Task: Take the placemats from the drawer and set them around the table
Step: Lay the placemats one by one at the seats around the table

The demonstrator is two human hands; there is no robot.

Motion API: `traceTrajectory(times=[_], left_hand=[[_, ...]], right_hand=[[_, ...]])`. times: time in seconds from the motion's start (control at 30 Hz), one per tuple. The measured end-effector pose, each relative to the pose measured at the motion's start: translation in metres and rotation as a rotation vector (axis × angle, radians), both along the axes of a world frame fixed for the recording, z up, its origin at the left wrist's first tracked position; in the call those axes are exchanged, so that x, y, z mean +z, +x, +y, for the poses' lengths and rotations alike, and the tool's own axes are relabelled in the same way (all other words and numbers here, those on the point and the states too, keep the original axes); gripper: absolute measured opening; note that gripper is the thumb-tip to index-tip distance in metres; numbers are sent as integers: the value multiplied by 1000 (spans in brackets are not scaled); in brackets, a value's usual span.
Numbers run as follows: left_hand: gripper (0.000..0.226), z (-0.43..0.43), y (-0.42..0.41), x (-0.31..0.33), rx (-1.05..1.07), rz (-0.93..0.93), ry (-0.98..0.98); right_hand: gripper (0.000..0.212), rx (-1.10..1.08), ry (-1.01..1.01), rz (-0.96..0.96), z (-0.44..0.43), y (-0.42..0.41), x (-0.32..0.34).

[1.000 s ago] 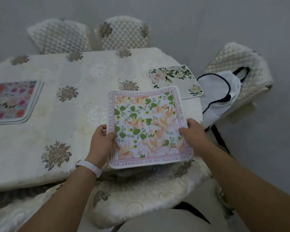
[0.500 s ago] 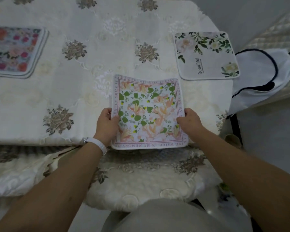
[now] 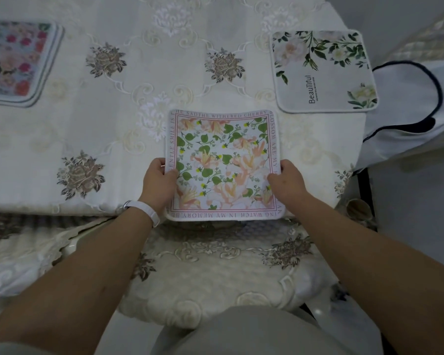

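Observation:
A square placemat with pink flowers, green leaves and a lettered border (image 3: 223, 160) lies at the near edge of the table (image 3: 144, 119), its near edge overhanging slightly. My left hand (image 3: 159, 181) grips its left side with the thumb on top. My right hand (image 3: 287, 183) grips its right side the same way. A white placemat with green leaves and the word "Beautiful" (image 3: 323, 73) lies flat at the right end of the table. A stack of bright flowered placemats (image 3: 18, 62) sits at the far left.
An embroidered cream cloth covers the table. A cushioned chair seat (image 3: 215, 272) stands directly under the near edge in front of me. A white bag with dark trim (image 3: 410, 111) hangs on the chair at the right.
The pink placemat has come down from the air onto the table's near edge, both hands still holding its sides. The view has tilted downward and closer.

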State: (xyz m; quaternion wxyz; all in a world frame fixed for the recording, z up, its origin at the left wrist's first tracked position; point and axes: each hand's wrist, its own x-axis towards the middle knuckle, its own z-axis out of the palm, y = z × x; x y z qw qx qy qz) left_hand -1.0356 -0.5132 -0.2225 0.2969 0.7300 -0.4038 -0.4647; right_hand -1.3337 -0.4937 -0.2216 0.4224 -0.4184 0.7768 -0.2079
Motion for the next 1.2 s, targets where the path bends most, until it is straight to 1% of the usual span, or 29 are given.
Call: traceTrajectory(times=[0.13,0.2,0.23,0.3,0.33,0.37,0.4,0.47,0.53,0.6,0.7,0.83,1.0,1.1,1.2], left_hand=[[11,0,-2,-2,18,5,6],[13,0,-1,-3,29,-1,7],[16,0,-1,-4,33,-6,0],[32,2,0,-5,21,-76,-54],[43,2,-2,-5,-9,-158,-105],[51,1,-5,-6,-73,-264,-164],[56,0,-10,-8,-168,-372,-218],[62,0,-26,-11,-403,-534,-254],[61,0,-40,-18,-604,-634,-273],[56,-1,-47,-28,-720,-708,-278],[57,-12,-46,-40,-823,-771,-288],[59,-48,-45,-46,-957,-862,-355],[63,-106,-43,-45,-990,-903,-368],[64,-128,-44,-49,-991,-903,-372],[63,-134,-43,-53,-940,-908,-375]], right_hand=[[11,38,12,37,-2,-2,0],[19,58,25,68,-2,-2,2],[27,70,25,109,-2,0,4],[52,172,-45,335,0,2,5],[60,279,-111,464,0,3,5],[63,404,-182,555,0,6,5],[64,527,-233,603,-1,10,5],[62,720,-251,630,-6,20,2],[61,846,-228,640,-12,32,-4],[66,925,-196,661,-17,46,-14],[71,972,-183,704,-28,62,-27],[72,1014,-257,726,-61,65,-39],[81,1004,-307,687,-115,62,-44],[79,971,-363,688,-134,60,-46],[78,957,-397,682,-142,57,-48]])
